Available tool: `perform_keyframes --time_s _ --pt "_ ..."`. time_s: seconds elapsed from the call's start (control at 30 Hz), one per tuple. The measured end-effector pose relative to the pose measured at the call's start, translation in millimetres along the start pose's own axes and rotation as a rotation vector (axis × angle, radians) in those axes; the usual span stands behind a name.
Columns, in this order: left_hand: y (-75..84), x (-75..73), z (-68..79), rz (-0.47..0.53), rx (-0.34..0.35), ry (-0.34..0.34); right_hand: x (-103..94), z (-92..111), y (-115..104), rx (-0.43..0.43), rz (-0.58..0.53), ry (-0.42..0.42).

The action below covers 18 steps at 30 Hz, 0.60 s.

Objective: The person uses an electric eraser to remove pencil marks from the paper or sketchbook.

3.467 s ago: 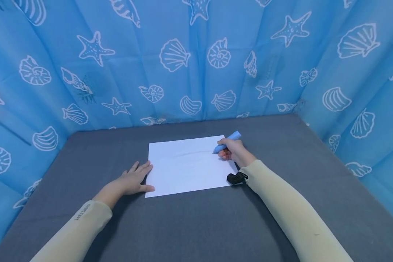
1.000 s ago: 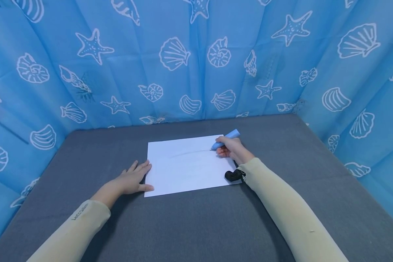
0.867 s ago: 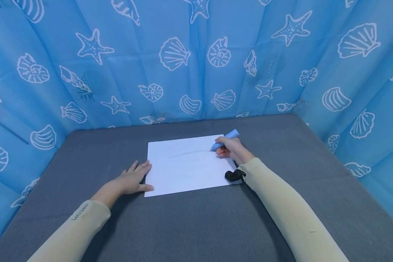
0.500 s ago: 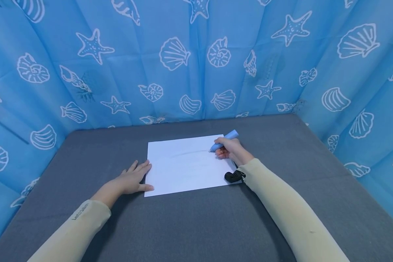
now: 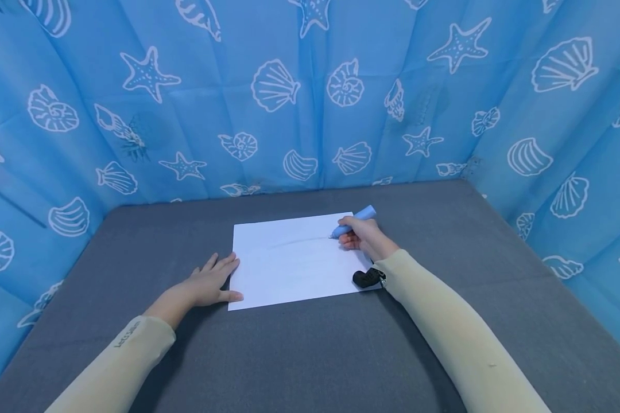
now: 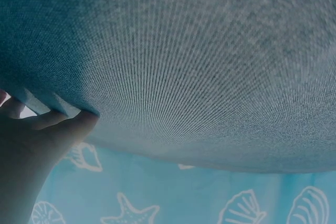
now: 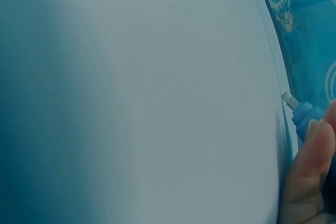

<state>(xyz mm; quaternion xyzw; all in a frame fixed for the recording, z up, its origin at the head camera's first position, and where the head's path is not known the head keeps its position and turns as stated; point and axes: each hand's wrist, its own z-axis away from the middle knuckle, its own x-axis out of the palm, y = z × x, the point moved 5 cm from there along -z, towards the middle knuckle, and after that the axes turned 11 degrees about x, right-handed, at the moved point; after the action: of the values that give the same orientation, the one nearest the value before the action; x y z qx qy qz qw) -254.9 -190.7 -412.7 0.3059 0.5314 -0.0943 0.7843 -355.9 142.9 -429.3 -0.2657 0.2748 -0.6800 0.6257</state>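
Observation:
In the head view a sheet of white paper (image 5: 284,275) lies on the grey cloth. My left hand (image 5: 209,284) rests on its left edge with fingers spread and thumb out; the left wrist view shows those fingers (image 6: 68,129) pressed down flat. With my right hand (image 5: 364,235) I grip a thick blue marker (image 5: 364,213) near the paper's upper right. Its pale tip (image 7: 289,98) points down and left, right at the end of a thin faint line (image 5: 299,241) that crosses the upper part of the sheet. The right wrist view catches the thumb along the marker's barrel.
A black wrist camera mount (image 5: 365,279) sticks out under the right sleeve, over the paper's lower right corner. The grey cloth-covered table (image 5: 289,355) runs around the sheet. Behind and at the sides hangs a blue curtain (image 5: 310,132) with white shells and starfish.
The right hand and marker have shifted slightly left and up since the oldest frame, and in the last second barely at all. The left hand stays on the paper's left edge.

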Motion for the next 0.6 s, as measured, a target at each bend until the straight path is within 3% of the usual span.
perform_keyframes --time_s 0.6 --pt "-1.3 -0.2 0.3 0.006 0.011 0.003 -1.0 -3.5 2.1 0.019 -0.029 0.035"
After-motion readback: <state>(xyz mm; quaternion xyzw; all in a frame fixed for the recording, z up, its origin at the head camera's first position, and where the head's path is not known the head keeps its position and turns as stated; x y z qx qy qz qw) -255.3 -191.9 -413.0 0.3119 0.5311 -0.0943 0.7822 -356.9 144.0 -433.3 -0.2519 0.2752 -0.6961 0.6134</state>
